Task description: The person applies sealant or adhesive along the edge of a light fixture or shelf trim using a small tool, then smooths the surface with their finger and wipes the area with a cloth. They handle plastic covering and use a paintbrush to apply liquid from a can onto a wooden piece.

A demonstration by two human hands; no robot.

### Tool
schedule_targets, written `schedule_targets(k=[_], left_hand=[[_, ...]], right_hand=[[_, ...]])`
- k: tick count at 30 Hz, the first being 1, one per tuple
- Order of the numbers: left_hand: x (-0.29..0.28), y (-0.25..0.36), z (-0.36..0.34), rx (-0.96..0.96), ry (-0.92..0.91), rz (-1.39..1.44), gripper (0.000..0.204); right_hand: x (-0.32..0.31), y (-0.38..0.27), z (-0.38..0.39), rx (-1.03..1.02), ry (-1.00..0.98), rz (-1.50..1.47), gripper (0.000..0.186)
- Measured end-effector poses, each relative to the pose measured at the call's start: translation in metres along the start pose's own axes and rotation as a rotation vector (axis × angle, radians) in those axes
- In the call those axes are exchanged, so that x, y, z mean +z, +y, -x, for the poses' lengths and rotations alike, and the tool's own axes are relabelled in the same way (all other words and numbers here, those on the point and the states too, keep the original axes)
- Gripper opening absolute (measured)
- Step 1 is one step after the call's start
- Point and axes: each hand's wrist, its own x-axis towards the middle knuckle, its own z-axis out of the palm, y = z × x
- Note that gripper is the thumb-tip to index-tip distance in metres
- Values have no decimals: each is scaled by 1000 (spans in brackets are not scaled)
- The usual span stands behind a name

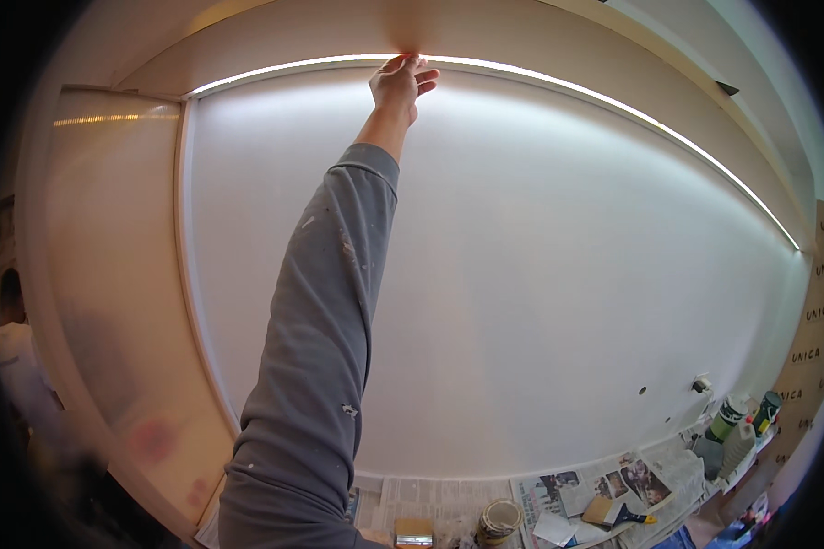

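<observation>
My left hand (400, 88) is raised high in a paint-flecked grey sleeve. Its thumb and a finger come together at the lit light strip (558, 80) along the top of the white wall panel (522, 256), while other fingers curl loosely to the right. What sits between the fingertips is too small to make out. At the lower edge, beside my sleeve, a sliver of skin (373, 535) shows, perhaps my right hand; its fingers are hidden. Near it is a brush (414, 531) with tan bristles and a metal band; whether it is held I cannot tell.
Newspaper (430, 494) covers the ledge below, bearing an open tin (500, 522) and a flat brush (618, 512). Containers (728, 421) stand at the right near a wall plug (701, 385). A translucent panel (119, 274) is left; another person (23, 361) stands beyond.
</observation>
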Motion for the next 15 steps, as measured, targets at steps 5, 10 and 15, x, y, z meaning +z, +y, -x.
schedule_targets(k=[5,10,15], left_hand=[[-44,11,-26,75,207,31,14],[-67,26,-25,33,91,207,21],[-77,41,-33,39,57,79,25]], right_hand=[[8,11,0,-44,38,34,27],[17,12,3,-34,56,32,28],[22,33,-1,-82,-10,19,28]])
